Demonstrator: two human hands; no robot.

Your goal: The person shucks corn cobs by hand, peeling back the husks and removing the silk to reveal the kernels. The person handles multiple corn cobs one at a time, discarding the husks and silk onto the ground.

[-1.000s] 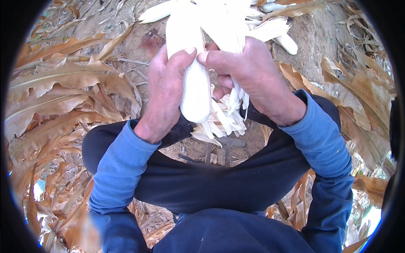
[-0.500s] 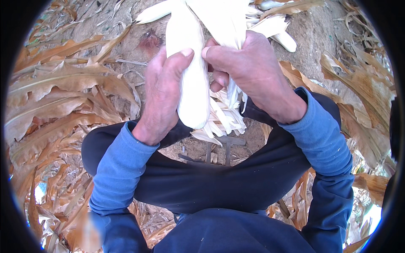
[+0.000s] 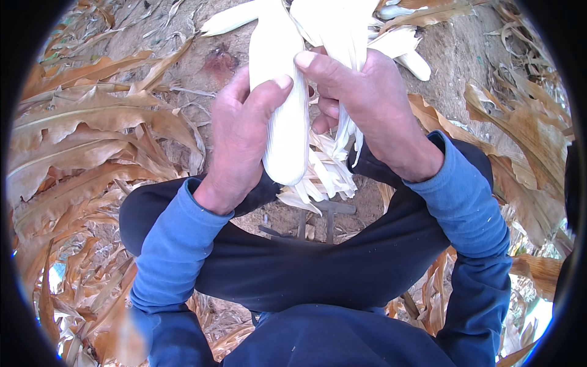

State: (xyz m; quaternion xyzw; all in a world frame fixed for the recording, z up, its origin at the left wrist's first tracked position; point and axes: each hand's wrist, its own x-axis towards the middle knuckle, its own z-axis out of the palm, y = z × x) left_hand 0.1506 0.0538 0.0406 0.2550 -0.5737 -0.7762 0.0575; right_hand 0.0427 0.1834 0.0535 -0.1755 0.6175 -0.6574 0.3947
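A pale, husk-covered ear of corn (image 3: 286, 131) stands in front of me, blunt end down. My left hand (image 3: 241, 131) grips its left side, thumb across the front and fingers hidden behind. On the right, my right hand (image 3: 376, 107) is closed around a bunch of white husk leaves (image 3: 336, 37) that spreads upward past the picture's top edge. Its thumb tip lies against the ear's right side. Shredded ends of those leaves hang below my right fingers.
White husk scraps (image 3: 324, 174) lie between my feet. Several pale ears, one at the right (image 3: 414, 64), rest on the bare soil (image 3: 452, 61) beyond my hands. Dry brown corn leaves (image 3: 98, 122) crowd both sides. My crossed dark-trousered legs (image 3: 306, 269) fill the near middle.
The ear and the husk leaves have shifted slightly right with my hands. My right thumb has moved up off the leaves toward the ear's side.
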